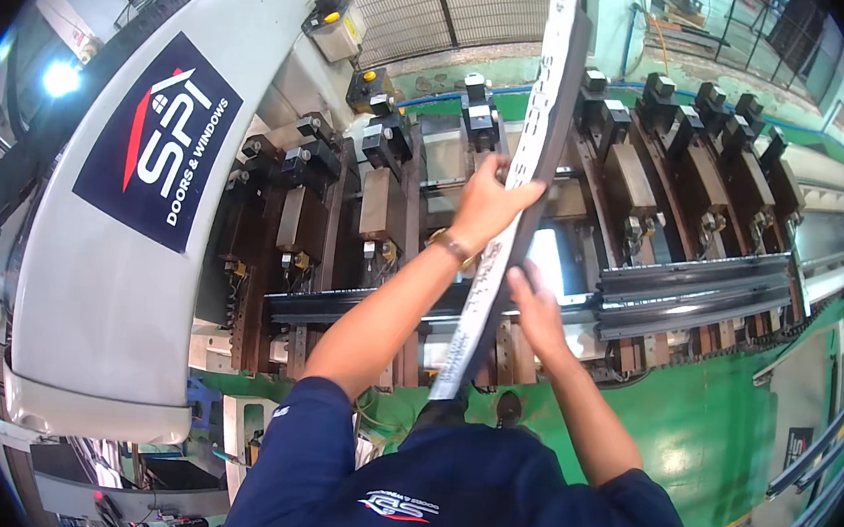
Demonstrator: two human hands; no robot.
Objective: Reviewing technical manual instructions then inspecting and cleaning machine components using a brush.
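Observation:
A long straight window-frame profile [542, 103], dark with a white printed film along one face, stands out before me, slanting from near my body up to the top of the view. My left hand [492, 209] is wrapped round its middle, thumb and fingers on both edges. Lower down, my right hand [540, 312] grips the dark right side, its fingertips partly hidden behind the profile. Beneath both hands lies a machine bed with a row of clamp blocks [382, 205]. More dark profiles [691, 287] rest across the near part of that bed, on the right.
A large pale machine housing [107, 306] rises close on my left. Behind the bed runs a wire mesh fence [404, 11]. Green floor [699, 428] spreads at the right, with long profiles on a rack [823, 439] at the far right edge.

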